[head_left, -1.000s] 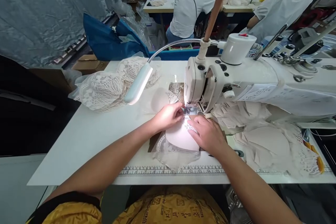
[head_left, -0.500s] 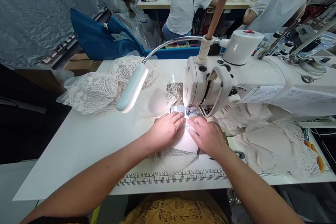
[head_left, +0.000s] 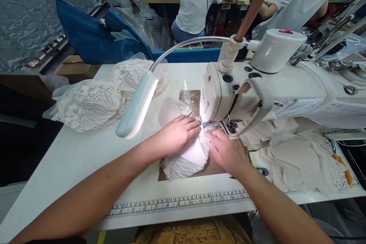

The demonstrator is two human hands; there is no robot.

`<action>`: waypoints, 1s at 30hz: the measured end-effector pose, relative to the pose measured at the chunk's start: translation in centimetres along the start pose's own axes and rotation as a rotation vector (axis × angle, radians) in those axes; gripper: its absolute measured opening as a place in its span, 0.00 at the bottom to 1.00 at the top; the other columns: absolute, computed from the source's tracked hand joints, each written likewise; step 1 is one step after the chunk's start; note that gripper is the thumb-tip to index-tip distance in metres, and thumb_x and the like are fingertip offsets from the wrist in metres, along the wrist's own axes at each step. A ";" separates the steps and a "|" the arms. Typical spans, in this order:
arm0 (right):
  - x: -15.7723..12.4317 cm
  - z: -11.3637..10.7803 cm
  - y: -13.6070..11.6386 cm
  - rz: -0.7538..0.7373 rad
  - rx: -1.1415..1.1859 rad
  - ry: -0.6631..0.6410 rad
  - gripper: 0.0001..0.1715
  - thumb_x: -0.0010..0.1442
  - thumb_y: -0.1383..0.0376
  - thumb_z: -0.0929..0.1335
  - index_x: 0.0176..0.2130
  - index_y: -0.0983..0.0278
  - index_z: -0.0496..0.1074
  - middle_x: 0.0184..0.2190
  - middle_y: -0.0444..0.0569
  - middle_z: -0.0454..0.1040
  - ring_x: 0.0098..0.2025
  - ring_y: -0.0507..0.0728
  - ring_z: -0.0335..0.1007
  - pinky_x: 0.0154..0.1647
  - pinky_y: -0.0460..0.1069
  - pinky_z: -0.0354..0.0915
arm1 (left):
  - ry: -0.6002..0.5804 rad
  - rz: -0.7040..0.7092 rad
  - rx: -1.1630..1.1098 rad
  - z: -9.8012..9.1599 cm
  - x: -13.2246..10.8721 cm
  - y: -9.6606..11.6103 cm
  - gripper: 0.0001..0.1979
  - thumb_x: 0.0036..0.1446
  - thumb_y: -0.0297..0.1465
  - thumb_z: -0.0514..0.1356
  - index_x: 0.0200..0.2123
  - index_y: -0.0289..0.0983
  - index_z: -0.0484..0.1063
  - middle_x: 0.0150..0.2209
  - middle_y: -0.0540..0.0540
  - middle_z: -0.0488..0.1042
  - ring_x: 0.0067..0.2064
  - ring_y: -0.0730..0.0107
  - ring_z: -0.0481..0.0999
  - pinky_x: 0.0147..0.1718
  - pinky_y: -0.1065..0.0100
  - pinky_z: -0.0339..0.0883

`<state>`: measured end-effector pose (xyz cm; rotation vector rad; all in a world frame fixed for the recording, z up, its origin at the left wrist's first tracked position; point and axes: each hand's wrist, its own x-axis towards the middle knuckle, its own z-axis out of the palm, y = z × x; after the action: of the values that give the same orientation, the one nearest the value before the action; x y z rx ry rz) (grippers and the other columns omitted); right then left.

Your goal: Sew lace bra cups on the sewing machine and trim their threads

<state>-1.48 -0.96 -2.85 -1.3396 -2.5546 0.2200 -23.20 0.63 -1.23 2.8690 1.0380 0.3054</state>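
A white lace-edged fabric piece [head_left: 194,156] lies under the needle area of the white sewing machine [head_left: 217,91]. My left hand [head_left: 178,133] rests flat on its left side, fingers extended toward the presser foot. On the right, my right hand [head_left: 225,148] touches the lace edge with its fingertips, fingers stretched and slightly apart. The needle itself is too small to make out. Just beyond my left hand, a pale cup-shaped piece with lace [head_left: 168,111] lies on the white table [head_left: 85,164].
A lamp [head_left: 138,103] on a bent neck hangs left of the machine. Lace pieces [head_left: 91,101] are heaped at the left, and pale fabric pieces [head_left: 297,156] at the right. A printed ruler [head_left: 177,204] runs along the front edge. Two people sit beyond.
The fabric piece has turned, its lower end swinging left and nearer the machine. My left hand has shifted slightly left. The camera view has also shifted.
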 end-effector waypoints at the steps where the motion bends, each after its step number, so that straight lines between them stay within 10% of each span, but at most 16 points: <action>1: -0.1 0.0 0.2 0.007 0.034 0.014 0.19 0.64 0.69 0.61 0.50 0.61 0.74 0.40 0.52 0.77 0.36 0.57 0.72 0.32 0.48 0.63 | -0.005 0.012 0.001 -0.2 0.0 0.2 0.16 0.64 0.25 0.51 0.52 0.29 0.71 0.54 0.33 0.72 0.54 0.53 0.71 0.52 0.52 0.67; 10: -0.6 0.2 1.0 0.055 0.128 0.078 0.21 0.61 0.73 0.59 0.46 0.63 0.76 0.40 0.53 0.78 0.38 0.57 0.71 0.35 0.49 0.65 | -0.006 -0.018 -0.104 0.2 -0.2 2.8 0.14 0.64 0.32 0.53 0.47 0.31 0.72 0.42 0.36 0.74 0.47 0.55 0.71 0.54 0.48 0.60; 21: -0.6 0.1 0.7 -0.105 0.056 0.042 0.24 0.59 0.74 0.60 0.48 0.59 0.76 0.31 0.48 0.73 0.25 0.53 0.58 0.26 0.47 0.55 | 0.021 -0.029 -0.159 0.6 -0.8 1.8 0.15 0.63 0.33 0.54 0.50 0.32 0.70 0.45 0.36 0.73 0.49 0.55 0.71 0.56 0.49 0.59; 30: -0.2 0.6 0.5 -0.045 -0.007 -0.013 0.28 0.60 0.75 0.60 0.55 0.61 0.72 0.38 0.53 0.75 0.33 0.55 0.67 0.28 0.47 0.60 | 0.061 -0.049 -0.113 0.9 -0.5 1.0 0.15 0.63 0.33 0.53 0.49 0.32 0.71 0.46 0.36 0.72 0.47 0.55 0.71 0.53 0.50 0.60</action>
<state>-1.12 -0.82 -3.59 -1.2862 -2.5956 0.2118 -22.80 -0.44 -2.05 2.7455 1.0626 0.4365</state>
